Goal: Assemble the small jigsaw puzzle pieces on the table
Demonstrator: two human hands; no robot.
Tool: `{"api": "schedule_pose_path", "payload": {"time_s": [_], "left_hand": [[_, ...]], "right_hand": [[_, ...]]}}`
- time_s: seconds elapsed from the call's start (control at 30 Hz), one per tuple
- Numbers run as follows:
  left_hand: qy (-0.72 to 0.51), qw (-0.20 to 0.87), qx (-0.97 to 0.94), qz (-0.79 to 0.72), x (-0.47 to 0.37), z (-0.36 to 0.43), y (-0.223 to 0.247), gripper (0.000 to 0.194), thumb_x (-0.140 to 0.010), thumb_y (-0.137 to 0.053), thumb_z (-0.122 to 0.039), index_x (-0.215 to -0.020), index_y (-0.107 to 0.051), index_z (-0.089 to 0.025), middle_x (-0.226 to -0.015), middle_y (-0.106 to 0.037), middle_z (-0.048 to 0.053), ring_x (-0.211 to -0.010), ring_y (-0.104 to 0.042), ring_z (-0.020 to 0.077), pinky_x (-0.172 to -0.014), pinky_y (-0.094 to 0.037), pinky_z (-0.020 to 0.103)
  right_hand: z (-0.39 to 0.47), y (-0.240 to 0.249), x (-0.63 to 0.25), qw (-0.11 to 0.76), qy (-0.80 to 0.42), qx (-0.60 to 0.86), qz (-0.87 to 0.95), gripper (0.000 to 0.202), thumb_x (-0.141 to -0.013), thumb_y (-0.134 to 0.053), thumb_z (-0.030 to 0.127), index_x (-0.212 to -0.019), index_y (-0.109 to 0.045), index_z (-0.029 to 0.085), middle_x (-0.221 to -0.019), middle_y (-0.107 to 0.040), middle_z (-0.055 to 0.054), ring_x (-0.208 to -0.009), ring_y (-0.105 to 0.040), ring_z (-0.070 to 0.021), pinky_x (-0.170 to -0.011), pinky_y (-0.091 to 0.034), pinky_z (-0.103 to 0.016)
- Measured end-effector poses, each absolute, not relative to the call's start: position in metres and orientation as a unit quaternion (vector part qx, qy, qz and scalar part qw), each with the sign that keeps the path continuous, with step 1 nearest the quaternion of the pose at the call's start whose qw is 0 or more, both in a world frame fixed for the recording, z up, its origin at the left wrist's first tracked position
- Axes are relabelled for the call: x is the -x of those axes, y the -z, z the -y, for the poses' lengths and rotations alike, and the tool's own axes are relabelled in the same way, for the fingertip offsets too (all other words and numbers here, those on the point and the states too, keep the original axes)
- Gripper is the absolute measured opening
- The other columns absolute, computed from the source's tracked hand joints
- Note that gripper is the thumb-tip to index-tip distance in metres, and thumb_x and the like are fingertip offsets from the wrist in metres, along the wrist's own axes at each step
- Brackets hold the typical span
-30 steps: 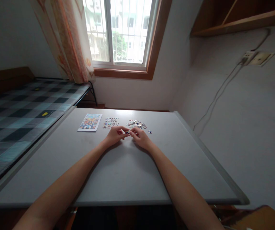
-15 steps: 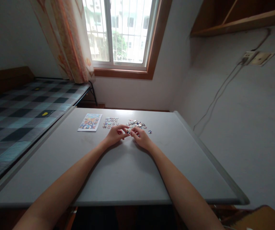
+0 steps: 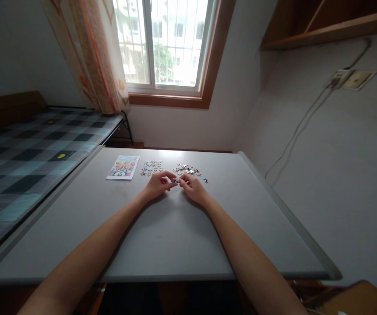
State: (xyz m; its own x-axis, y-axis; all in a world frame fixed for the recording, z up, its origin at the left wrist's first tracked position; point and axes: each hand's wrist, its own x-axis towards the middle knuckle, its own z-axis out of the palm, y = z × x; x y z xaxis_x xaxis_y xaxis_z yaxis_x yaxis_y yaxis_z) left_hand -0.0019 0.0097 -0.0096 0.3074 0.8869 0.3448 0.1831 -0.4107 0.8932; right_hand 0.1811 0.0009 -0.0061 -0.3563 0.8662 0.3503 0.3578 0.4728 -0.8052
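Both hands pinching a tiny puzzle piece (image 3: 175, 180) btwn fingertips – left hand (image 3: 157, 185), right hand (image 3: 192, 188), loose pieces (image 3: 187, 169) just behind, picture card (image 3: 123, 167) left on desk (image 3: 175, 236)

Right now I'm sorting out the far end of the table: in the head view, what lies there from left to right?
Picture card → flat group of puzzle pieces → loose pile of puzzle pieces → single stray piece.
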Motion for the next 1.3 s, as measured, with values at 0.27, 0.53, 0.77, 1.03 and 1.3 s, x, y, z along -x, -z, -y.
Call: {"api": "schedule_pose_path", "payload": {"time_s": [0.27, 0.53, 0.77, 1.03, 1.3], "left_hand": [[-0.462, 0.372, -0.715, -0.37, 0.0025, -0.0116, 0.0103, 0.031, -0.071, -0.072, -0.036, -0.092, -0.069, -0.013, -0.078, -0.067, 0.004, -0.047, -0.057, 0.0066, -0.042, -0.047, 0.017], [-0.455, 0.355, -0.732, -0.363, 0.0037, -0.0125, 0.0117, 0.026, -0.073, -0.072, -0.032, -0.09, -0.07, -0.013, -0.078, -0.066, 0.004, -0.048, -0.058, 0.0064, -0.043, -0.048, 0.016], [-0.451, 0.344, -0.738, -0.367, 0.0036, -0.0119, 0.0104, 0.027, -0.072, -0.071, -0.034, -0.09, -0.069, -0.013, -0.077, -0.068, 0.004, -0.048, -0.059, 0.007, -0.043, -0.048, 0.016], [-0.454, 0.366, -0.719, -0.379, 0.0025, -0.0108, 0.01, 0.029, -0.071, -0.072, -0.034, -0.089, -0.068, -0.012, -0.078, -0.067, 0.004, -0.047, -0.058, 0.0064, -0.042, -0.047, 0.016], [-0.459, 0.386, -0.699, -0.389, 0.0012, -0.0093, 0.0072, 0.03, -0.068, -0.074, -0.033, -0.087, -0.065, -0.012, -0.075, -0.065, 0.002, -0.047, -0.058, 0.0069, -0.042, -0.047, 0.017]], "right_hand": [[-0.0021, 0.0079, -0.1813, 0.406, -0.297, 0.409, 0.761, 0.017, -0.087, -0.049, 0.03, -0.08, -0.057, 0.017, -0.072, -0.058, -0.001, -0.067, -0.053, -0.0123, -0.062, -0.042, -0.024], [-0.0016, 0.0081, -0.1815, 0.401, -0.278, 0.409, 0.771, 0.015, -0.087, -0.049, 0.028, -0.081, -0.058, 0.017, -0.072, -0.058, -0.001, -0.067, -0.054, -0.0124, -0.061, -0.042, -0.024], [-0.0004, 0.0068, -0.1811, 0.398, -0.272, 0.412, 0.773, 0.015, -0.086, -0.049, 0.028, -0.08, -0.058, 0.018, -0.072, -0.058, -0.001, -0.067, -0.054, -0.0126, -0.062, -0.042, -0.024], [-0.0021, 0.0088, -0.1812, 0.399, -0.272, 0.413, 0.773, 0.016, -0.087, -0.048, 0.029, -0.081, -0.058, 0.017, -0.073, -0.059, -0.001, -0.067, -0.053, -0.0126, -0.062, -0.043, -0.025], [-0.0019, 0.0102, -0.1817, 0.397, -0.269, 0.413, 0.774, 0.016, -0.088, -0.048, 0.03, -0.083, -0.058, 0.018, -0.074, -0.059, -0.001, -0.068, -0.054, -0.0132, -0.063, -0.043, -0.026]]}}
